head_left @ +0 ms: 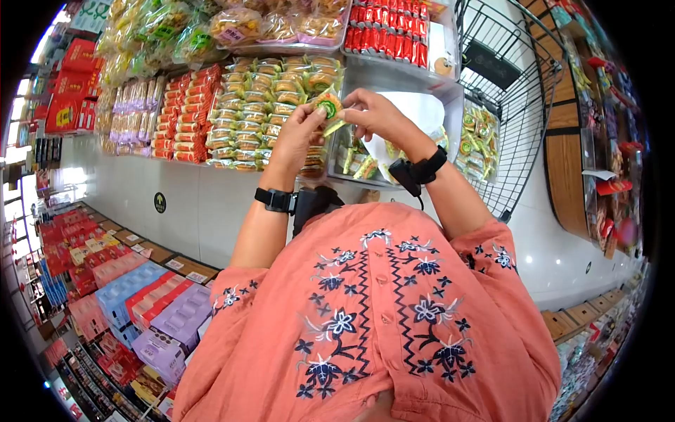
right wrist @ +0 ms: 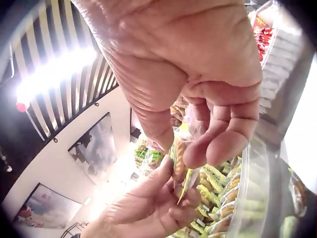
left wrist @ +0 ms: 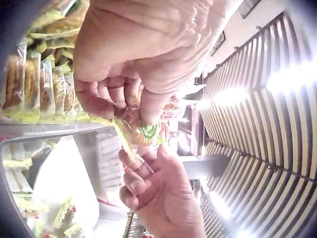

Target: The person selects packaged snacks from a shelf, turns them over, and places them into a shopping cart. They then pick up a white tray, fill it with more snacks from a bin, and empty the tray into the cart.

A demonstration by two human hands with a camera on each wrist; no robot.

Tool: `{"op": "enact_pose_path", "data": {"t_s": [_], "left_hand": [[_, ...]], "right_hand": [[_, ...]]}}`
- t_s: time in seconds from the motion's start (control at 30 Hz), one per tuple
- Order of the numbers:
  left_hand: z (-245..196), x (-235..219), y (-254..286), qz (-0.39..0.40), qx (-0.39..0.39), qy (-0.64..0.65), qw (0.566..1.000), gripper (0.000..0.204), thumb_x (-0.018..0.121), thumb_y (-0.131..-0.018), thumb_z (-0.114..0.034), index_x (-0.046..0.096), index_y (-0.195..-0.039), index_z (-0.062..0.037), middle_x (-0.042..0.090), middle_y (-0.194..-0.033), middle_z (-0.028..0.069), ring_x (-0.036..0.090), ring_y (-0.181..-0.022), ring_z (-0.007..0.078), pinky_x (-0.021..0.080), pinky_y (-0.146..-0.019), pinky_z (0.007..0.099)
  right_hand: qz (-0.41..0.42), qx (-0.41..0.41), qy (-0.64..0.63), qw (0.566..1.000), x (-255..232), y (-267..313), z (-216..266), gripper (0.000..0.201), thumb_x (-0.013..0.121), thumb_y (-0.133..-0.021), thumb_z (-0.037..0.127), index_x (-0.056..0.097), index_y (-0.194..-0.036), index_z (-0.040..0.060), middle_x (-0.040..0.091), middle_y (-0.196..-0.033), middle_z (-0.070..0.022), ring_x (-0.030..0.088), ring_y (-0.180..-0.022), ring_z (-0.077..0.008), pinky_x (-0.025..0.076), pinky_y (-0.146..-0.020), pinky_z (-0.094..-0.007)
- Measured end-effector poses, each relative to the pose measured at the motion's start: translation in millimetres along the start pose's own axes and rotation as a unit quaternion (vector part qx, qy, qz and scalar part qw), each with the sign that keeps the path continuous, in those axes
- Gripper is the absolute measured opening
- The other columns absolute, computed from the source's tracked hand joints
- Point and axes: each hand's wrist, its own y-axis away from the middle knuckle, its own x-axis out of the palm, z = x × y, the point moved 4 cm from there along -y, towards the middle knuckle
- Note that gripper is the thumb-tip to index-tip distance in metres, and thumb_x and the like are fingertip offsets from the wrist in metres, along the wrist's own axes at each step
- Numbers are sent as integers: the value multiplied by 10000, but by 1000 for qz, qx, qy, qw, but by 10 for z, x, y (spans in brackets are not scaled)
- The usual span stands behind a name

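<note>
A small wrapped biscuit (head_left: 328, 109) with a green printed mark and yellow wrapper edges is held up over the display bins. My left hand (head_left: 299, 133) pinches it from the left, thumb on its face. From the other side, my right hand (head_left: 380, 116) pinches the wrapper edge between thumb and fingers. In the left wrist view the biscuit (left wrist: 148, 131) sits between both hands' fingertips. The right wrist view has its wrapper (right wrist: 179, 156) edge-on, partly hidden by my fingers. Just below my hands is a clear bin (head_left: 351, 181) with some similar packets and a white sheet.
Rows of yellow-wrapped biscuits (head_left: 246, 105) stand left of my hands, beside orange-red packets (head_left: 186, 112). Red packets (head_left: 387, 32) lie in a bin at the back. A black wire cart (head_left: 517, 119) stands on the right, and boxed goods (head_left: 169, 316) fill a low shelf lower left.
</note>
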Motion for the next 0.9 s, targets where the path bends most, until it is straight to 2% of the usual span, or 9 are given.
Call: {"op": "enact_pose_path", "data": {"t_s": [0.07, 0.17, 0.27, 0.37, 0.47, 0.57, 0.67, 0.77, 0.9], "left_hand": [[49, 16, -49, -4, 2, 40, 999, 334, 646, -992, -286, 589, -1212, -42, 649, -989, 24, 602, -838, 93, 508, -691, 269], [37, 0, -103, 2, -2, -45, 999, 424, 630, -1009, -284, 538, -1311, -1, 645, -1077, 55, 636, -922, 131, 523, -727, 278], [-124, -7, -29, -95, 94, -206, 969, 446, 618, -1012, -280, 522, -1327, 20, 644, -1103, 73, 646, -973, 142, 541, -724, 294], [-155, -81, -43, -85, 134, -248, 956, 481, 618, -1009, -284, 490, -1371, 7, 641, -1109, 84, 653, -967, 147, 551, -706, 299], [-132, -88, -119, -70, 135, -265, 952, 488, 612, -1010, -276, 472, -1403, -22, 643, -1113, 97, 664, -943, 157, 555, -687, 294], [-119, -65, -164, -89, 142, -270, 948, 493, 607, -1011, -267, 463, -1422, -36, 647, -1099, 101, 669, -906, 160, 557, -672, 294], [-209, 9, -144, -94, 132, -284, 945, 514, 605, -1008, -250, 449, -1444, -26, 660, -1087, 115, 670, -890, 166, 560, -660, 301], [-215, 10, -216, -87, 129, -323, 933, 567, 614, -1000, -258, 423, -1475, -14, 675, -1074, 141, 671, -868, 172, 559, -650, 311], [-1, -106, -476, -87, 174, -408, 892, 595, 610, -995, -276, 421, -1479, 13, 682, -1063, 180, 680, -863, 195, 554, -660, 330]], "right_hand": [[14, 9, -24, 1000, 69, -95, -127, 435, 700, -920, 325, 565, -1133, -29, 645, -817, -59, 661, -636, -126, 490, -493, -255], [-36, -28, 38, 998, 61, -239, -148, 379, 702, -907, 284, 573, -1110, -9, 640, -791, -90, 667, -642, -163, 503, -521, -304], [-120, -166, 252, 946, 48, -346, -59, 330, 694, -879, 224, 580, -1094, 2, 645, -831, -155, 677, -717, -262, 520, -625, -389], [-144, -214, 313, 914, 135, -437, 25, 306, 686, -850, 190, 589, -1073, 3, 642, -914, -211, 651, -839, -374, 499, -738, -458], [-152, -218, 315, 911, 203, -633, -92, 252, 657, -831, 164, 596, -1030, 22, 659, -975, -234, 638, -949, -433, 501, -791, -531], [-144, -243, 312, 907, 253, -713, -130, 233, 642, -828, 131, 582, -1023, 19, 655, -982, -235, 633, -945, -445, 501, -789, -536], [-146, -246, 310, 906, 287, -806, -233, 255, 672, -855, 124, 590, -1070, 15, 646, -991, -225, 617, -919, -439, 490, -773, -497], [-157, -243, 315, 904, 296, -789, -221, 246, 667, -855, 99, 589, -1074, 17, 647, -1008, -226, 615, -948, -447, 492, -786, -501], [-184, -246, 299, 903, 279, -739, -234, 266, 665, -862, 105, 589, -1107, 33, 651, -1030, -225, 618, -969, -446, 499, -795, -496]]}}
